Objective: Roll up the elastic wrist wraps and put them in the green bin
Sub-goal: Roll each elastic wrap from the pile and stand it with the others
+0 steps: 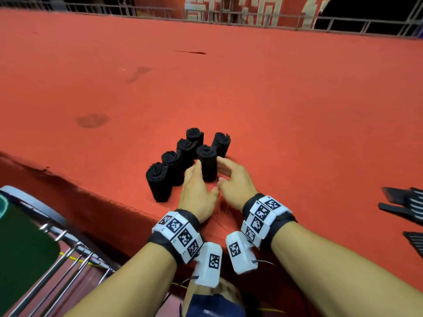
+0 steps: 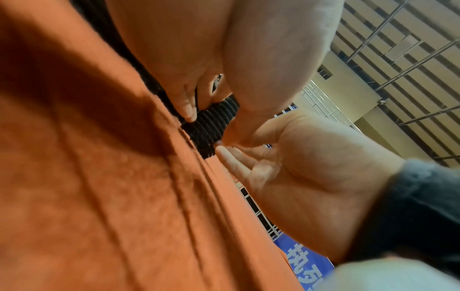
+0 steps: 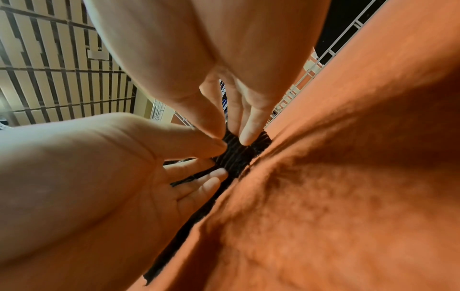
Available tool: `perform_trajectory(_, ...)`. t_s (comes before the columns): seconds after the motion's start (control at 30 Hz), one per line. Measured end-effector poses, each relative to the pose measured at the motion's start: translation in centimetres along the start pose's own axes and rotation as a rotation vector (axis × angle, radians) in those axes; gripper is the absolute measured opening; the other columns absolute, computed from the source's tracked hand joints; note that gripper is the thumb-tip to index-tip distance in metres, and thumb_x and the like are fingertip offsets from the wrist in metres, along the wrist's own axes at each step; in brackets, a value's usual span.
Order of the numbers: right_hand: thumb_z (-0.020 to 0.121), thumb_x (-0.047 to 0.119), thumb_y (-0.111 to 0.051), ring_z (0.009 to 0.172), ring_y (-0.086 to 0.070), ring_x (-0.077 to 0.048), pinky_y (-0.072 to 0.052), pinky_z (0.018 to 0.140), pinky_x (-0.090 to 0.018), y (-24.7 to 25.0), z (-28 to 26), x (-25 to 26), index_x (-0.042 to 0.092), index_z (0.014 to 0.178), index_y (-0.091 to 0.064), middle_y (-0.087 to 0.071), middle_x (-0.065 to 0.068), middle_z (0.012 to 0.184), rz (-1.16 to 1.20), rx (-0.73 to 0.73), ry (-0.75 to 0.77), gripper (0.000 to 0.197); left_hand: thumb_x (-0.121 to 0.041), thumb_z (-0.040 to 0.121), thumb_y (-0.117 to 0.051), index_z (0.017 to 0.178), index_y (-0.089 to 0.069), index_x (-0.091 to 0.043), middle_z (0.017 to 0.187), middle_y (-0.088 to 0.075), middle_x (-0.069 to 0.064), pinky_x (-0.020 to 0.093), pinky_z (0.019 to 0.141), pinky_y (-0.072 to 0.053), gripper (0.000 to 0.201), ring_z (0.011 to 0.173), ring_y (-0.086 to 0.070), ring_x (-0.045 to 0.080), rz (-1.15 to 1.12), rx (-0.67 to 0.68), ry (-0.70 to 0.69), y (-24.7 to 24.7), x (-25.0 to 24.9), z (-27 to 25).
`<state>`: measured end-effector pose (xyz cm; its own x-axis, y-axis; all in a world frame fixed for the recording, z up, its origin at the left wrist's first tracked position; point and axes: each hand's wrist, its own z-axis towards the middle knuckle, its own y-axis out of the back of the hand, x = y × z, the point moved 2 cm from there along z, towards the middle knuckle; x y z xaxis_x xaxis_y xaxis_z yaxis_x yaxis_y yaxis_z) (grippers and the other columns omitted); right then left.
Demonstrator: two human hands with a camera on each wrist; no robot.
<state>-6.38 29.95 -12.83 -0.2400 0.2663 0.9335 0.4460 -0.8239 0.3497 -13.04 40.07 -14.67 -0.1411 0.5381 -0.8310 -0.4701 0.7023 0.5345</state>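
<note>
Both wrists wear tagged bands; ahead of them the left hand (image 1: 197,191) and right hand (image 1: 235,181), fingers nearly straight, touch an upright rolled wrap (image 1: 207,162) between them. Five more rolls (image 1: 174,167) stand left and beyond. Unrolled wraps (image 1: 405,202) lie well right.

We see six rolled wrist wraps standing upright on the cloth-covered table (image 1: 274,99), near its front edge. Four run in a diagonal row from the nearest roll (image 1: 159,181) back to the farthest roll (image 1: 195,135). Right of that row stand two more: the front roll (image 1: 207,164), between our left hand (image 1: 196,191) and right hand (image 1: 235,181), and the rear roll (image 1: 221,144) behind it. Unrolled wraps (image 1: 405,205) lie at the table's right edge. A wire cart (image 1: 57,259) stands below the table, at left.
</note>
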Motion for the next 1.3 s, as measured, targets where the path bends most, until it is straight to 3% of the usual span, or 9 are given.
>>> perform_trajectory(0.1, 0.065, 0.004, -0.041, 0.124, -0.062, -0.013, -0.050, 0.107, -0.038, -0.6, 0.6, -0.6, 0.013, 0.141, -0.057, -0.066, -0.002, 0.134, -0.020, 0.018, -0.042, 0.078, -0.015, 0.088, -0.071, 0.159, -0.026, -0.014, 0.154, -0.035, 0.011, 0.040, 0.117, -0.035, 0.084, 0.141, -0.041, 0.023, 0.019, 0.024, 0.043, -0.1, 0.6, 0.1)
perform_trajectory(0.27, 0.076, -0.019, -0.043, 0.123, -0.062, -0.015, -0.049, 0.108, -0.034, -0.3, 0.9, -0.4, 0.012, 0.136, -0.058, -0.064, -0.005, 0.132, -0.024, 0.038, -0.072, 0.069, -0.013, 0.088, -0.072, 0.159, -0.022, -0.017, 0.149, -0.033, 0.007, 0.037, 0.117, -0.036, 0.087, 0.138, -0.044, 0.022, -0.017, 0.039, 0.065, 0.1, 0.4, 0.0)
perform_trajectory(0.4, 0.076, -0.019, -0.046, 0.121, -0.062, -0.012, -0.049, 0.108, -0.034, 0.2, 0.9, -0.3, 0.015, 0.131, -0.057, -0.065, -0.001, 0.129, -0.015, 0.045, -0.086, 0.066, -0.011, 0.087, -0.071, 0.156, -0.030, -0.026, 0.143, -0.037, 0.003, 0.038, 0.114, -0.040, 0.081, 0.131, -0.050, 0.022, -0.004, 0.055, 0.051, 0.2, -0.1, 0.1)
perform_trajectory(0.63, 0.079, -0.010, -0.055, 0.119, -0.064, -0.013, -0.052, 0.104, -0.037, 1.2, 0.5, 0.9, 0.015, 0.131, -0.058, -0.065, 0.001, 0.130, -0.121, 0.120, -0.085, 0.058, -0.013, 0.086, -0.072, 0.157, -0.030, -0.019, 0.152, -0.036, 0.007, 0.042, 0.117, -0.038, 0.083, 0.140, -0.044, 0.023, 0.026, 0.072, 0.097, 0.8, -0.1, -0.3)
perform_trajectory(0.8, 0.087, 0.001, -0.063, 0.109, -0.065, -0.012, -0.049, 0.098, -0.025, 3.0, -0.5, 1.9, 0.013, 0.133, -0.057, -0.063, 0.004, 0.123, -0.259, 0.111, -0.024, 0.049, -0.023, 0.086, -0.069, 0.136, -0.051, -0.020, 0.135, -0.050, 0.002, 0.036, 0.104, -0.043, 0.053, 0.123, -0.055, 0.020, 0.206, -0.030, 0.080, 1.4, -2.4, -2.1)
perform_trajectory(0.97, 0.088, 0.010, -0.064, 0.109, -0.064, -0.017, -0.047, 0.101, -0.031, 9.0, -3.4, 1.7, 0.013, 0.131, -0.059, -0.066, -0.001, 0.123, -0.391, 0.042, -0.003, 0.044, -0.031, 0.087, -0.068, 0.109, -0.064, -0.023, 0.113, -0.063, -0.005, 0.034, 0.093, -0.045, 0.023, 0.111, -0.060, 0.019, 0.330, 0.048, -0.080, -2.3, -7.4, -2.3)
perform_trajectory(1.1, 0.090, 0.013, -0.064, 0.110, -0.064, -0.020, -0.048, 0.101, -0.034, 17.6, -6.3, 0.7, 0.012, 0.126, -0.062, -0.069, -0.002, 0.119, -0.495, -0.074, -0.050, 0.037, -0.033, 0.087, -0.067, 0.104, -0.065, -0.028, 0.107, -0.066, -0.007, 0.036, 0.091, -0.049, 0.017, 0.105, -0.063, 0.018, 0.325, 0.167, -0.183, -8.2, -13.1, -2.1)
perform_trajectory(1.3, 0.089, 0.021, -0.066, 0.108, -0.065, -0.022, -0.049, 0.098, -0.036, 30.3, -13.0, -1.7, 0.017, 0.118, -0.066, -0.072, 0.002, 0.110, -0.587, -0.365, -0.192, 0.030, -0.035, 0.086, -0.068, 0.091, -0.058, -0.041, 0.102, -0.069, -0.012, 0.037, 0.089, -0.053, 0.013, 0.097, -0.066, 0.011, 0.268, 0.413, -0.386, -18.5, -22.4, -3.9)
